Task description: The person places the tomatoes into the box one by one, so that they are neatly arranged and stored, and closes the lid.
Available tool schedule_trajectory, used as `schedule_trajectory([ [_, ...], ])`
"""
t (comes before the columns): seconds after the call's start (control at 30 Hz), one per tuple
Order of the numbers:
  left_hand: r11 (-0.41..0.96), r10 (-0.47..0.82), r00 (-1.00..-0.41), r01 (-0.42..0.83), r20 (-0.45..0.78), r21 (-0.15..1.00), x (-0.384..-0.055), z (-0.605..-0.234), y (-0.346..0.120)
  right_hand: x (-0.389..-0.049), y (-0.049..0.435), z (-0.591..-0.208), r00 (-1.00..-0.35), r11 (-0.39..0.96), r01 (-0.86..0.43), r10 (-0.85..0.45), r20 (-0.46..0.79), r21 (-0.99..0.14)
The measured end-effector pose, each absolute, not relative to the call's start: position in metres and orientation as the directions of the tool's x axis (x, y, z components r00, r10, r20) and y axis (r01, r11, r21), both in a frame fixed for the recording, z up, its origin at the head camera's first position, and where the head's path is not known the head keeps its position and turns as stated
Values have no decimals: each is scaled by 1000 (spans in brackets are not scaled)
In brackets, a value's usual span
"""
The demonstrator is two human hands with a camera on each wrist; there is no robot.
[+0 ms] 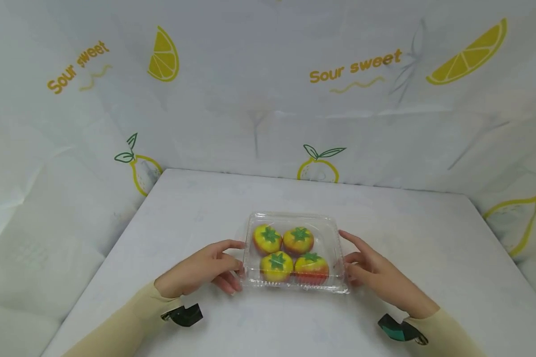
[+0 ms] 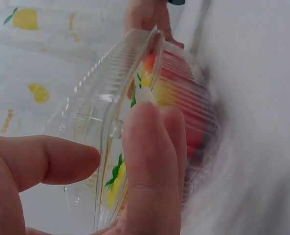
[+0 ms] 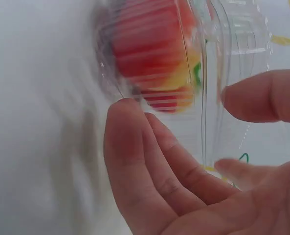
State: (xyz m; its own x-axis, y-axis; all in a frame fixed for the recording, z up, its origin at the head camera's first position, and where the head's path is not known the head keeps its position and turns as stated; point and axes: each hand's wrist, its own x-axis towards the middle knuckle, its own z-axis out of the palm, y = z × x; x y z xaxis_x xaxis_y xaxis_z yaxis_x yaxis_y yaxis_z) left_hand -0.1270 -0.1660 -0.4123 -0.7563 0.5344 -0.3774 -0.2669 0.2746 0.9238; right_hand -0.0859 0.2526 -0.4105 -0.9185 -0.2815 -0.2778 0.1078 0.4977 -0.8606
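A clear plastic clamshell box [image 1: 327,239] lies on the white table with its lid down. Through the lid show several round yellow-and-red fruits [image 1: 277,267], each with a green star-shaped top. My left hand [image 1: 201,270] grips the box's left side, one fingertip on the lid edge and other fingers [image 2: 152,156] against the ribbed base. At the opposite side, my right hand [image 1: 379,277] holds the box the same way, with fingers [image 3: 127,142] low by the base and another fingertip at the rim. Part of each hand's fingers is hidden in the head view.
The white table [image 1: 232,327] carries the box near its middle. Behind it and on both sides rises a white cloth [image 1: 250,89] printed with lemons and lettering. Dark bands [image 1: 185,315] sit on both wrists, over pale sleeves [image 1: 120,322].
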Motion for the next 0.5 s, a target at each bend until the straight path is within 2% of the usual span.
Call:
schedule_trajectory([
  [0.17,243,573,-734,-273,-365,931,-117,-413,-166,-70,256,-416,-875,357,173,-373,-310,-918],
  [0.3,250,571,-745,-241,-344,938,-115,-414,-165,-60,257,-418,-855,275,191,-425,-298,-942],
  [0.5,277,543,-778,-190,-317,942,-119,-415,-164,-60,249,-417,-874,251,269,-342,-346,-930],
])
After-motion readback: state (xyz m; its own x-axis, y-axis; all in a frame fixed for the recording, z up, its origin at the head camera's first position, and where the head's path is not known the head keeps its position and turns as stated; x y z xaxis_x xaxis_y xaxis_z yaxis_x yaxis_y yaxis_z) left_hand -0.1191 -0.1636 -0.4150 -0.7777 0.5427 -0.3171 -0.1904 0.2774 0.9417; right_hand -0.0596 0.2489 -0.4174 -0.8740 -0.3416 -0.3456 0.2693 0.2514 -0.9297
